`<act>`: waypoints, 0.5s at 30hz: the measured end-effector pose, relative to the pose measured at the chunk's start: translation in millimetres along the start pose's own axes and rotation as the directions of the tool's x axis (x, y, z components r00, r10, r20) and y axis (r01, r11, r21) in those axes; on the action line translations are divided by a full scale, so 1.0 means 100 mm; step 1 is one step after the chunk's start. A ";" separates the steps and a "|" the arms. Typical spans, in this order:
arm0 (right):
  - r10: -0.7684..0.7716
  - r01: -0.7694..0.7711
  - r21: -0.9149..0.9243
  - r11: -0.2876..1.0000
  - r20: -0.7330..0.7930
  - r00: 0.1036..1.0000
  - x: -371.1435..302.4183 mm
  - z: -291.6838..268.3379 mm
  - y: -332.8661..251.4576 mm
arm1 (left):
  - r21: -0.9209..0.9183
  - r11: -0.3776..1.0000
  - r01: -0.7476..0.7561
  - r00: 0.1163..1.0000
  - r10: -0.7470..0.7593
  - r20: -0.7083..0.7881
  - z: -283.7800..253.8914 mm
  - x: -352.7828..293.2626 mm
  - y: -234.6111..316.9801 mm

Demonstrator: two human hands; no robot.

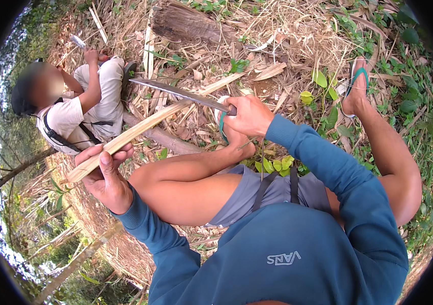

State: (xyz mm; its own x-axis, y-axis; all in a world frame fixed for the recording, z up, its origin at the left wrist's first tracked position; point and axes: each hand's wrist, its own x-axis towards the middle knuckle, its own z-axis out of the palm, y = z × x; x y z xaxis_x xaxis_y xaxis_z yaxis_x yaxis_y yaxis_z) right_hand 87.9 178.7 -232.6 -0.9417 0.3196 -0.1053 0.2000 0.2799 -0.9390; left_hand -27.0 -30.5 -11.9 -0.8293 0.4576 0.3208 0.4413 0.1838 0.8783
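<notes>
Ground (303, 48) strewn with dry grass, brown leaves and wood scraps fills most of the view, with green plants along the right. At the upper left a co-worker (64, 119) in a dark cap, pale shirt and pale trousers sits on it. The person wears a blue sweatshirt (277, 234) and grey shorts (232, 195), knees spread wide. A rough brown log (191, 23) lies near the top edge. The long, pale strip of wood (145, 126) slants up and to the right from the left hand, in front of the person and above the ground at its near end. A knife (168, 88) with a long blade crosses over the strip, tip toward the co-worker; whether the edge touches the wood, I cannot tell. Green-strapped sandals (356, 81) are on both feet. The right hand (249, 116) has its fingers closed around the knife's dark handle. The left hand (105, 175) grips the strip near its lower end, thumb on the near side, fingers partly curled behind. Yellow-green leaves (276, 165) show beside the shorts.
</notes>
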 end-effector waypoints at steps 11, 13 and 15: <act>0.223 -0.215 -0.125 0.968 0.054 0.973 0.03 -0.18 0.29 | -0.018 1.000 0.003 0.999 -0.002 0.051 0.03 0.03 -0.06; 0.208 -0.198 -0.126 0.972 0.076 0.975 -0.06 -0.20 0.22 | -0.013 1.000 0.014 0.999 -0.014 0.034 0.00 -0.04 -0.10; 0.067 -0.060 -0.071 0.996 0.093 0.993 -0.09 -0.13 -0.02 | -0.007 1.000 0.004 1.000 -0.004 0.026 -0.06 -0.02 -0.05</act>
State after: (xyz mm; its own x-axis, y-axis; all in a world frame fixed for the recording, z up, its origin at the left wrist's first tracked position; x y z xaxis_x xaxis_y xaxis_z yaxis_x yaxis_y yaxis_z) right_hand 99.8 187.2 -224.9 -0.9473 0.2523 -0.1976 0.2751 0.3239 -0.9052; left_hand -29.3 -37.4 -15.4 -0.8218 0.4795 0.3079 0.4354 0.1799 0.8821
